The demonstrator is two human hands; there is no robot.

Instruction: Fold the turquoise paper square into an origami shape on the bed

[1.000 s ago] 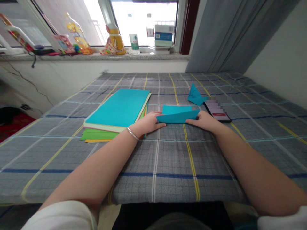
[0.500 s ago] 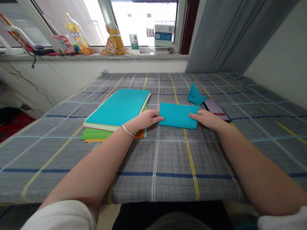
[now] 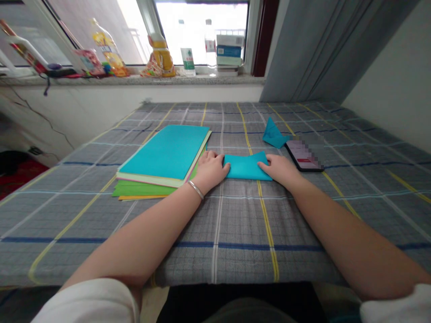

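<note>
Head view: left hand (image 3: pixel 210 169) and right hand (image 3: pixel 280 169) lay flat, fingers together, pressing opposite ends of a folded teal paper rectangle (image 3: pixel 247 165) on the grey plaid cloth (image 3: pixel 235 224), coloured paper stack (image 3: pixel 164 157) touching the left hand, black phone (image 3: pixel 305 154) just beside the right, bare cloth toward the near edge.

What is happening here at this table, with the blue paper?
A person is pressing a folded turquoise sheet flat on the checked tablecloth. The left hand rests on its left end, the right hand on its right end. A stack of coloured paper lies to the left. A smaller folded turquoise piece and a phone lie further back on the right.
</note>
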